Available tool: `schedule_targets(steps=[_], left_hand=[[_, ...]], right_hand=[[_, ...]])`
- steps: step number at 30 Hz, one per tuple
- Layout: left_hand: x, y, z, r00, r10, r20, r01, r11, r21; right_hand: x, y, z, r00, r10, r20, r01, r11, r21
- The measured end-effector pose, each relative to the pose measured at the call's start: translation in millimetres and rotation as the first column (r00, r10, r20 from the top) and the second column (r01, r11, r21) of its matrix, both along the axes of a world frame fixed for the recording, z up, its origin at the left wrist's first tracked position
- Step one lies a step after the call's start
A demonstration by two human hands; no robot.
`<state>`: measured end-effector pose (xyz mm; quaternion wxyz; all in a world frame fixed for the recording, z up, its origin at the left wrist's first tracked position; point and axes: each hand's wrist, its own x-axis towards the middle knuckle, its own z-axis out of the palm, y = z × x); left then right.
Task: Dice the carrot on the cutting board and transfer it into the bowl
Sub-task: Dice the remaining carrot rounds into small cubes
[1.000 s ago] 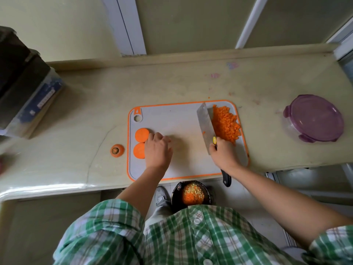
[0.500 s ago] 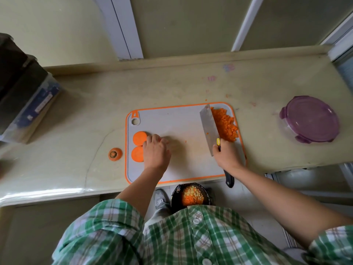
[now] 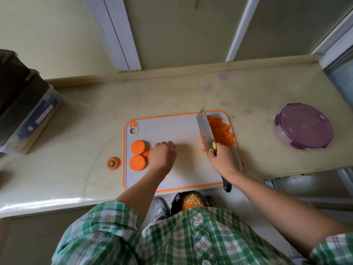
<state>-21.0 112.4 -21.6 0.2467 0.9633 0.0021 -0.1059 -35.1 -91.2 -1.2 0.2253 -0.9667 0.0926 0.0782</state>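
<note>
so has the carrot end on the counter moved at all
No. The carrot end lies where it was: on the counter, just left of the orange edge of the cutting board.

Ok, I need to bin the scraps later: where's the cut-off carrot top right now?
In the head view, the carrot top lies on the counter just left of the cutting board, near the carrot rounds.

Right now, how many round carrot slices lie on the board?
2: a far slice and a near slice at the board's left end. The left hand partly hides another piece.
</note>
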Motion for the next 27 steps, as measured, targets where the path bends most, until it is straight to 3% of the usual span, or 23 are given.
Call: schedule_targets(steps=[1,3,6,8,11,13,15,17,21,27], left_hand=[[3,-9,6,0.998,0.027,-0.055,-0.035,0.989,-0.146],[9,-30,24,0.973,0.071,-0.219,-0.168,0.87,-0.463],[20,-61,40,0.914,0.027,-0.404,-0.312,0.683,-0.66],[26,-74,40,0.909,0.049,-0.415,-0.335,0.679,-0.653],[30,-79,31,0.92,0.158,-0.357,-0.348,0.748,-0.565],[30,-77,31,0.912,0.214,-0.349,-0.381,0.758,-0.53],[33,-73,30,0.89,0.243,-0.385,-0.433,0.712,-0.553],[34,-74,31,0.863,0.25,-0.439,-0.489,0.626,-0.607],[33,-81,33,0.841,0.259,-0.476,-0.536,0.524,-0.662],[29,-75,32,0.836,0.263,-0.481,-0.542,0.535,-0.648]], right_hand=[[1,0,5,1.0,0.01,0.027,-0.009,0.999,-0.035],[5,4,13,0.997,0.053,0.053,-0.046,0.992,-0.12],[8,12,16,0.991,0.106,0.077,-0.097,0.989,-0.114],[5,15,15,0.979,0.183,0.089,-0.174,0.98,-0.096],[2,16,14,0.95,0.302,0.083,-0.296,0.952,-0.074],[2,8,12,0.946,0.315,0.079,-0.319,0.947,0.048],[4,-5,11,0.971,0.222,0.084,-0.236,0.945,0.227],[7,-16,5,0.974,0.186,0.127,-0.215,0.933,0.287],[8,-11,3,0.94,0.336,0.062,-0.335,0.871,0.36],[20,-14,-12,0.947,0.265,-0.18,-0.216,0.943,0.254]])
